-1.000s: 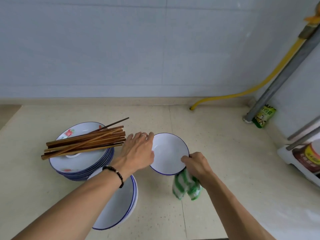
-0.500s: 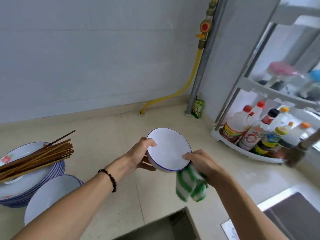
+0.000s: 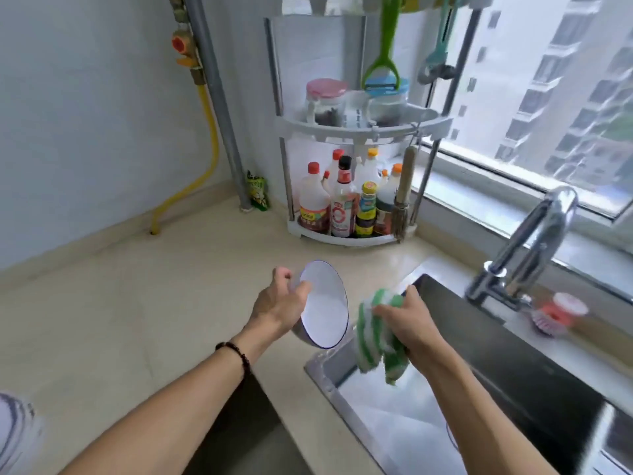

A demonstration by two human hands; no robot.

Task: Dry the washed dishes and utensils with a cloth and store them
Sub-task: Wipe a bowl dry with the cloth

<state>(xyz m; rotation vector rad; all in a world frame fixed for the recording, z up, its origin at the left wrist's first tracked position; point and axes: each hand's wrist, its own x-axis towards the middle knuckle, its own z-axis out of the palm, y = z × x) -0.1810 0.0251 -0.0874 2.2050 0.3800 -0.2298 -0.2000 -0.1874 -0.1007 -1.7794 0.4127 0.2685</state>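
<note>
Above the sink edge (image 3: pixel 329 382) | one round glossy white bowl (image 3: pixel 325 308), blue rim, gripped by left hand (image 3: pixel 279 305) | one soft green-white striped cloth (image 3: pixel 375 341), clutched in right hand (image 3: pixel 407 320)

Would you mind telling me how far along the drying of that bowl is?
Done: nothing shows as stored. In hand: the left hand grips the white blue-rimmed bowl, tilted toward the steel sink, while the right hand holds the green-and-white striped cloth beside it, not touching. Left: wiping this bowl and putting it away; a blurred stack of dishes waits at the lower left.
</note>
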